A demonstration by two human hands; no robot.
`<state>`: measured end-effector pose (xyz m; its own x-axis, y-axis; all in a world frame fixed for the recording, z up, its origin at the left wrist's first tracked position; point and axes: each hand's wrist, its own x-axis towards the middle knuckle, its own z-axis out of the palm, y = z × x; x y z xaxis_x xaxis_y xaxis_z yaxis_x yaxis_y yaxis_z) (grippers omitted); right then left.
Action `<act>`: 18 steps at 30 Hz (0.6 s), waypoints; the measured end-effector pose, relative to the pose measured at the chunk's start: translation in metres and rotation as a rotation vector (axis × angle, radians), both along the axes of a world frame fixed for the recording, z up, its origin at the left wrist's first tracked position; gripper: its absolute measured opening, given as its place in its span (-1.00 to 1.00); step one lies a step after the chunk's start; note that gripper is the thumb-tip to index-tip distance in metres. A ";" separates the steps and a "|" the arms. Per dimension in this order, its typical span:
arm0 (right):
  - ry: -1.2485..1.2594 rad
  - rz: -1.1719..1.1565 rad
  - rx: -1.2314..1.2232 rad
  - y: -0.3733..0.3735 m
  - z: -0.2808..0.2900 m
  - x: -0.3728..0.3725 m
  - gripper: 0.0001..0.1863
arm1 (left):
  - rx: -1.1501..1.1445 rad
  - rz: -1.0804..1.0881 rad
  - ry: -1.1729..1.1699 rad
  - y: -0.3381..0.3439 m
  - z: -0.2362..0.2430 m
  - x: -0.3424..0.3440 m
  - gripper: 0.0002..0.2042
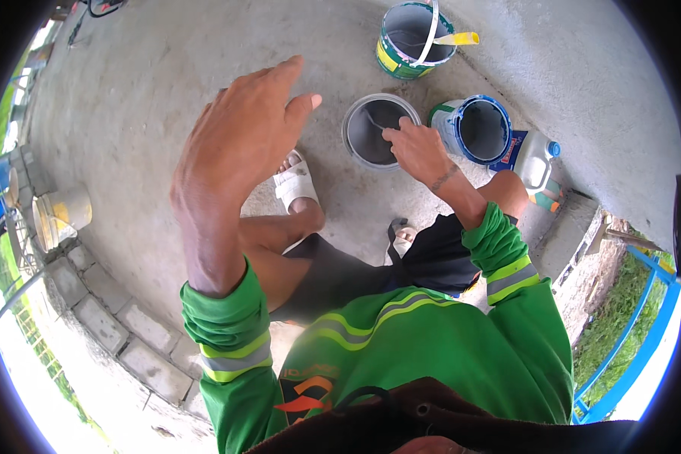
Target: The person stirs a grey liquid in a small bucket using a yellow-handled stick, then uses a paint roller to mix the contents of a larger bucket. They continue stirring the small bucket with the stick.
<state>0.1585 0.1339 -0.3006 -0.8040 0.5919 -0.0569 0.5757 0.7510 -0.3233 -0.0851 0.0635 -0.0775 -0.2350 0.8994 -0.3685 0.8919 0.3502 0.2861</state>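
- Person crouched on the bare grey concrete floor [151, 98], knees bent, one foot in a white strap sandal [296, 181] planted just short of the cans; this posture puts all three containers within arm's reach.
- Right hand [416, 147] over the near rim of the round grey metal can holding grey paint [376, 130], which stands on the floor straight ahead. Grip pinched together on a thin stick or tool handle [374, 121] that dips into the paint; fingertips low, wrist above the rim, likely so the tool can be worked inside without tipping the can.
- Left hand [246, 132] raised off the floor, holding nothing, fingers loosely spread and palm turned down; it seems to serve for balance.
- Blue-rimmed white bucket [477, 129] just beside the grey can, on its right, its inside grey.
- Green-and-yellow labelled can [408, 41] farther out, with a white wire handle and a yellow-handled tool lying across its rim.
- White plastic jug with blue cap [536, 155] behind the bucket, near the floor's edge.
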 end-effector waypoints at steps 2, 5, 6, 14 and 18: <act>-0.085 0.053 -0.043 0.003 0.001 0.013 -0.85 | -0.006 0.007 -0.018 -0.001 -0.003 -0.004 -0.44; -0.164 0.042 0.026 0.017 0.002 0.016 -0.82 | 0.024 0.015 0.005 -0.003 -0.003 -0.004 -0.44; -0.182 0.020 0.069 0.021 0.001 0.016 -0.82 | 0.027 0.016 0.003 -0.003 -0.003 -0.004 -0.44; -0.091 0.197 0.020 0.010 0.003 0.020 -0.81 | 0.013 0.023 0.001 -0.006 -0.001 -0.009 -0.44; -0.184 0.132 0.124 0.023 0.006 0.018 -0.82 | 0.050 0.011 -0.006 -0.006 -0.004 -0.009 -0.44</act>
<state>0.1769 0.1569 -0.2949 -0.8574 0.4943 -0.1433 0.5110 0.8508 -0.1228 -0.0944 0.0574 -0.0817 -0.2425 0.9142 -0.3248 0.8863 0.3449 0.3090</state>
